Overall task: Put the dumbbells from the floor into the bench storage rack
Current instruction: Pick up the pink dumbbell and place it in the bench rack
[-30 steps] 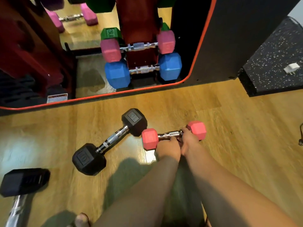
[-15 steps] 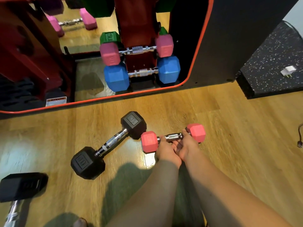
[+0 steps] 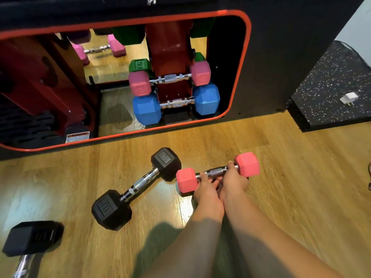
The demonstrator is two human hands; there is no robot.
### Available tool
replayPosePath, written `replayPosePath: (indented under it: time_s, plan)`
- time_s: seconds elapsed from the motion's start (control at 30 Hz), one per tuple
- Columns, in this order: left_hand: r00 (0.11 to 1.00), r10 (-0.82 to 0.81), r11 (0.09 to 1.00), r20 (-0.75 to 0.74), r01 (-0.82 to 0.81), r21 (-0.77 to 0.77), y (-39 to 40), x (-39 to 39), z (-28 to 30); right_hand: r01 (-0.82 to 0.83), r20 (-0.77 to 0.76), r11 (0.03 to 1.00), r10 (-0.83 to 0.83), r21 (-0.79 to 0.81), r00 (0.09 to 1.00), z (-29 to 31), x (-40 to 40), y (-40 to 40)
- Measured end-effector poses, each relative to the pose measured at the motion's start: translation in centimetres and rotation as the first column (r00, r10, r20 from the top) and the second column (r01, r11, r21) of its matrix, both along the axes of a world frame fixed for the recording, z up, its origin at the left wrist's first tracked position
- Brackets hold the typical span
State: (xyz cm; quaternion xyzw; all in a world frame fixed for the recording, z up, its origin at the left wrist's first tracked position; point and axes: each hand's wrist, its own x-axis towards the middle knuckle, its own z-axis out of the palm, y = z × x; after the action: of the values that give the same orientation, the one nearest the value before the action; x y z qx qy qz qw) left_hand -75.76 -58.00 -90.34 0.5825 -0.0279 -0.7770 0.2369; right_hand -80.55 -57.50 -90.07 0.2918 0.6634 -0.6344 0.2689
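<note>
From the head camera, both hands grip the knurled chrome handle of a small red hex-ended dumbbell (image 3: 217, 173) on the wooden plank floor (image 3: 291, 177). The left hand (image 3: 207, 190) has its fingers curled round the bar next to the near red head; the right hand (image 3: 233, 180) wraps the bar just beside the far head, thumb over the top. Whether the dumbbell is clear of the floor cannot be told.

Its left head sits almost against one end of a black rubber hex dumbbell marked 10 (image 3: 136, 188), which lies diagonally on the floor. A second black dumbbell (image 3: 32, 238) lies at the lower left edge, well apart.

Ahead, the black bench's red-trimmed opening (image 3: 240, 77) shows the red steel storage rack (image 3: 170, 57) holding a pink dumbbell (image 3: 168, 79) above a blue one (image 3: 176, 103) — bare floor lies between the hands and the opening's lower edge. A speckled black rubber mat (image 3: 329, 93) borders the floor at right.
</note>
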Motion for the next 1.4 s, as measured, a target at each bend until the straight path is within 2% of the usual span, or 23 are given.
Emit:
replayPosePath:
  time_s: [0.3,0.5,0.6,0.7,0.8,0.9,1.0,1.17,1.27,1.4]
  plan:
    - [0.989,0.061,0.997,-0.134,-0.068,-0.047,-0.6,-0.3,1.2,-0.103,-0.191,0.994,0.096,-0.023,0.977,2.7,0.2,-1.2]
    - [0.98,0.107,0.978,-0.169,-0.134,-0.159,-2.8,-0.2,4.6,-0.041,-0.088,0.978,0.023,-0.203,0.996,6.8,0.2,-3.0]
    - [0.975,0.093,0.958,-0.2,-0.142,-0.248,-4.5,0.0,7.8,-0.05,-0.039,0.952,0.04,-0.301,0.998,9.0,0.1,-4.4]
    - [0.969,0.048,0.93,-0.24,-0.131,-0.343,-6.6,0.2,10.7,-0.047,0.005,0.888,0.055,-0.457,0.998,11.3,-0.1,-6.1]
    - [0.964,0.023,0.894,-0.265,-0.138,-0.427,-9.1,0.3,13.1,-0.057,0.026,0.78,0.093,-0.623,0.995,13.6,-0.1,-8.1]
    - [0.961,0.015,0.853,-0.276,-0.156,-0.498,-11.6,0.4,15.6,-0.053,0.04,0.687,0.119,-0.724,0.992,16.3,0.1,-9.8]
    - [0.96,0.018,0.816,-0.278,-0.175,-0.551,-13.9,0.4,18.0,-0.098,0.001,0.621,0.157,-0.778,0.988,19.1,0.5,-11.1]
    - [0.945,0.054,0.798,-0.323,-0.235,-0.555,-17.5,0.5,20.7,-0.238,-0.091,0.478,0.312,-0.845,0.946,21.2,0.5,-13.4]
    - [0.944,0.053,0.814,-0.326,-0.23,-0.533,-18.9,0.4,21.1,-0.291,-0.141,0.451,0.337,-0.844,0.931,21.4,0.3,-14.6]
    - [0.95,0.023,0.835,-0.313,-0.19,-0.517,-19.9,-0.1,20.7,-0.284,-0.125,0.446,0.352,-0.849,0.927,21.0,0.2,-15.7]
